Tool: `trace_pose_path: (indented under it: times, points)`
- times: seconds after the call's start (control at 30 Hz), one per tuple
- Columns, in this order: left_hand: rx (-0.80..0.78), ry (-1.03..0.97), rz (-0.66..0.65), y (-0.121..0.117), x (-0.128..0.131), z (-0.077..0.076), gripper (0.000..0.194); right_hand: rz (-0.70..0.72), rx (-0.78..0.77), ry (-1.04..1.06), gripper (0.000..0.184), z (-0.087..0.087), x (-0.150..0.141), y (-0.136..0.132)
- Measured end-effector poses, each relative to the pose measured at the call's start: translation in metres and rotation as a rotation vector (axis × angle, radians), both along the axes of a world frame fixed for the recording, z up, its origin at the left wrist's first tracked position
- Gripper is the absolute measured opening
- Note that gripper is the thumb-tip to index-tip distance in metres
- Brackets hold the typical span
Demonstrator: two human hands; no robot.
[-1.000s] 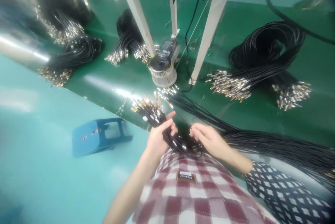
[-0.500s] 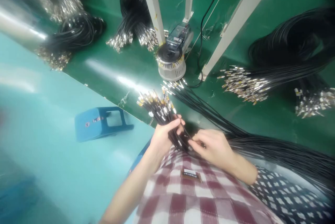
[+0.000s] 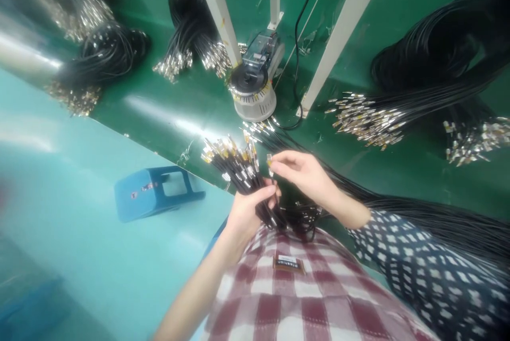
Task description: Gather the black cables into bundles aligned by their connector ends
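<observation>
My left hand point(image 3: 253, 208) is wrapped round a thick bundle of black cables point(image 3: 241, 168), whose metal and yellowish connector ends fan out above the thumb. Just to its right, my right hand point(image 3: 300, 171) pinches one cable point(image 3: 270, 161) near its connector, between thumb and fingertips. That cable runs down toward the left hand's fingers. Below the hands, more of the cables point(image 3: 305, 213) droop against the checked apron point(image 3: 279, 298). A long spread of black cables point(image 3: 382, 203) lies on the green table behind my right forearm.
A round grey tape dispenser point(image 3: 255, 102) stands between white posts point(image 3: 338, 33) on the green table point(image 3: 159, 118). Coiled cable bundles lie at the right point(image 3: 430, 65), the back point(image 3: 189, 27) and the left point(image 3: 107, 54). On the floor, a blue stool point(image 3: 155, 192) stands near the table edge.
My right hand has risen from low beside the bundle to the level of the connector ends, now pinching a cable's end. My left hand has kept its grip. The view has shifted.
</observation>
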State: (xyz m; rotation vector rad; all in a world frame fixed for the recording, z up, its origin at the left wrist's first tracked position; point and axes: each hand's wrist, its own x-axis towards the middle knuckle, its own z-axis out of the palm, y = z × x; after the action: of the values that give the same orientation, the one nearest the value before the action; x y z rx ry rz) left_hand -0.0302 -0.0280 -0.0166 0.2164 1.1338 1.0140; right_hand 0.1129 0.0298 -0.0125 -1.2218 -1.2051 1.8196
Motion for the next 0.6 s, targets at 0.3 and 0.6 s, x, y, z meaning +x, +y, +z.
trace_pose_path:
  times: [0.3, 0.6]
  points:
    - [-0.022, -0.086, -0.102, -0.003, -0.013, -0.005, 0.018, 0.059, 0.108, -0.145, 0.042, -0.029, -0.033, 0.029]
    - [-0.073, -0.192, 0.076, -0.008, -0.023, -0.020, 0.013, 0.339, 0.399, -1.022, 0.018, -0.132, -0.017, 0.047]
